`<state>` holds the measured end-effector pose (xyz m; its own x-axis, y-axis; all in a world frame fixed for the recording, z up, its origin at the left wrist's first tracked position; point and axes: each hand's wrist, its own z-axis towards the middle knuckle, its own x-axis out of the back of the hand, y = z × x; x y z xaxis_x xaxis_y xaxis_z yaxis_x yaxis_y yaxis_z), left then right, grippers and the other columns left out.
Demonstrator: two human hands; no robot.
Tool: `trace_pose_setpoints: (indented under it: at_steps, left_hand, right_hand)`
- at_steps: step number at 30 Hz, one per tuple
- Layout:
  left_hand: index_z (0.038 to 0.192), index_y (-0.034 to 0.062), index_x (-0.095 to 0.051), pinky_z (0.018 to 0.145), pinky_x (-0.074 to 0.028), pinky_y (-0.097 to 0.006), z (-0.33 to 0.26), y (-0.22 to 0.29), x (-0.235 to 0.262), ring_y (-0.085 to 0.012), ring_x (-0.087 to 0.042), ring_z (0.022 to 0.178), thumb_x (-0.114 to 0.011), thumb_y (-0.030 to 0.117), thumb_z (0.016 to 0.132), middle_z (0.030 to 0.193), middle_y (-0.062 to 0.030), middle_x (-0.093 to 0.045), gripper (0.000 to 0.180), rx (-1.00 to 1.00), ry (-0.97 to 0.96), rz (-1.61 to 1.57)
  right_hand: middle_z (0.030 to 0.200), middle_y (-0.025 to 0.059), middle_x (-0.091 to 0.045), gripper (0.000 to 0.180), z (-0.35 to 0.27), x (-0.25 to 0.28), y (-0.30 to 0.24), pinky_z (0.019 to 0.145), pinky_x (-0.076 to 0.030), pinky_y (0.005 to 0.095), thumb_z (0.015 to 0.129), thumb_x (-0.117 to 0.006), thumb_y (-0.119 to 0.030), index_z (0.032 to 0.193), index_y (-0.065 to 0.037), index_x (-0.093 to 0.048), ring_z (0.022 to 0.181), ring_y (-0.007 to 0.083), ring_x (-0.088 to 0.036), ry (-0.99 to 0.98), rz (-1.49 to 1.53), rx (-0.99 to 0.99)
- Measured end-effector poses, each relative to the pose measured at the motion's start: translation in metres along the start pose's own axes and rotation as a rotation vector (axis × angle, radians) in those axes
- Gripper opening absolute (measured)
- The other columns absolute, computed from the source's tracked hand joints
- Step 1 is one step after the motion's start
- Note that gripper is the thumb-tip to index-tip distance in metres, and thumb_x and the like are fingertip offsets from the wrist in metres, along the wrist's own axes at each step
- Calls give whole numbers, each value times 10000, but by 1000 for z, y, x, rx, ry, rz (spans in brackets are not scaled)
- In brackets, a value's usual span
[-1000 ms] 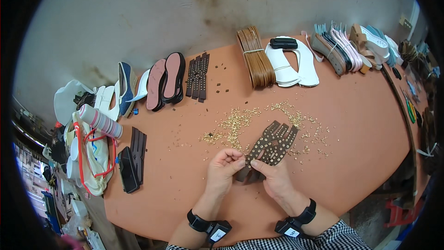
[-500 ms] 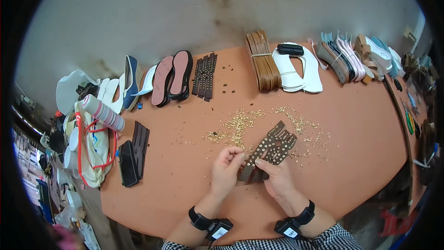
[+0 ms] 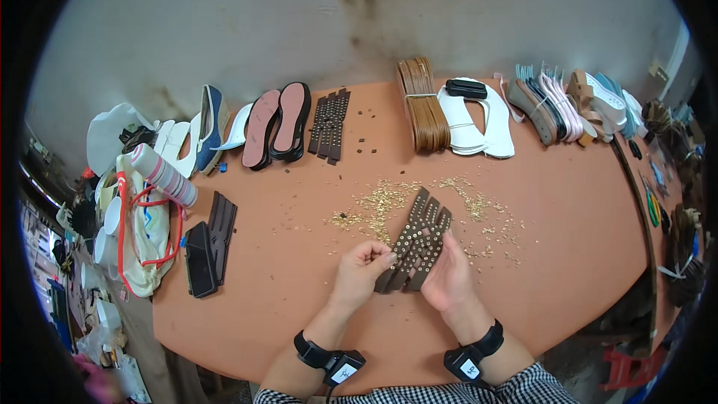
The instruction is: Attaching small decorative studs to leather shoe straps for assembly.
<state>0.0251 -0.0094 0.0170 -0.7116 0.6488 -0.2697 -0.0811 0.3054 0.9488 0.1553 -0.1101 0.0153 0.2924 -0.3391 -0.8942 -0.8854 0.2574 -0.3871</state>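
Hands at six o'clock: left hand (image 3: pixel 361 268) pinched shut on the studded brown straps (image 3: pixel 416 242), right hand (image 3: pixel 449 278) cupping their edge. Straps look light, floppy; best gripped by bare ends. Beyond, loose brass studs (image 3: pixel 389 200); at twelve, tan strap bundle (image 3: pixel 423 107).

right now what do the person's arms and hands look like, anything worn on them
Both hands are bare, with no gloves or rings that can be made out. The left hand has a black wrist strap carrying a small black device with a pale label. The right hand has a matching black strap and device. The forearms are bare; black-and-white checked cloth shows at the lower edge.
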Motion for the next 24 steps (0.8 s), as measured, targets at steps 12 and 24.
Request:
trace_pose_setpoints:
  at_steps: [12,24]
  left_hand:
    - [1248,-32,-509,915,-475,-366,7,1,17,-202,-595,1019,-513,325,979,1175,-132,-597,447,-7,-173,-318]
    - [1269,-35,-472,924,-514,-416,7,9,22,-267,-619,1052,-414,275,1010,1203,-175,-590,408,-7,-107,-450]
  right_hand:
    - [1160,116,-606,314,-6,-6,0,905,-507,364,985,-442,-143,1240,31,-493,1026,205,-618,-104,-211,-118]
    - [1256,156,-560,452,-8,-8,7,949,-500,387,1031,-332,-276,1347,41,-395,1094,245,-602,-309,-168,-431]
